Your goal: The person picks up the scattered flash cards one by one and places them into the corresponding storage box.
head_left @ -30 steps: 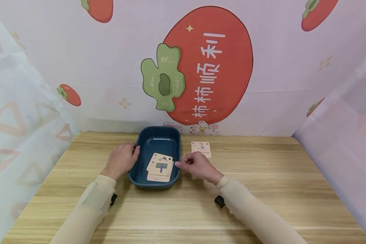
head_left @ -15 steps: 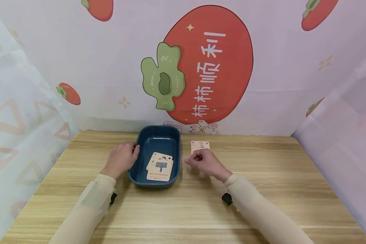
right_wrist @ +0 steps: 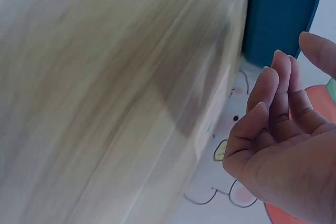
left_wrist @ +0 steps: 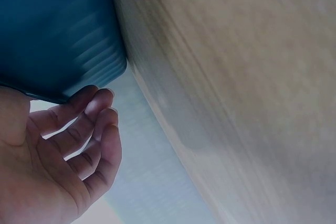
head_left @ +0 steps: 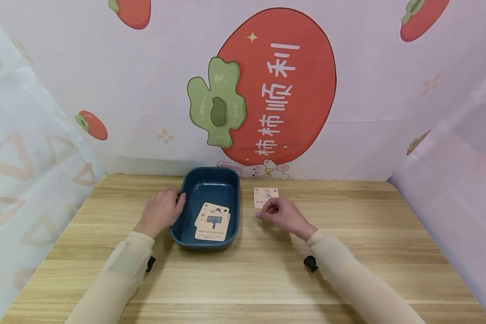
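Note:
My left hand (head_left: 161, 212) grips the left rim of a dark blue rectangular bin (head_left: 235, 198), thumb over the rim. In the left wrist view its fingers (left_wrist: 79, 129) lie at the bin's outer wall. Two overlapping picture cards lie in the bin's near end; the upper card (head_left: 214, 231) reads "clean the blackboard", and it partly covers the other card (head_left: 204, 210). To the right of the bin, my right hand (head_left: 285, 218) hovers over the table, fingers loosely bent and holding nothing. It hides the lower right of a "play football" card (head_left: 261, 194) on the table.
The wooden table (head_left: 368, 252) ends at a printed cloth backdrop (head_left: 360, 148) just behind the bin and the lone card. Pale cloth side walls rise along the left and right. A black wrist piece (head_left: 310, 263) shows under the right sleeve.
My right hand has drawn away from the bin's right rim, moving right to the near side of the football card. My left hand, the bin and the cards have stayed in place.

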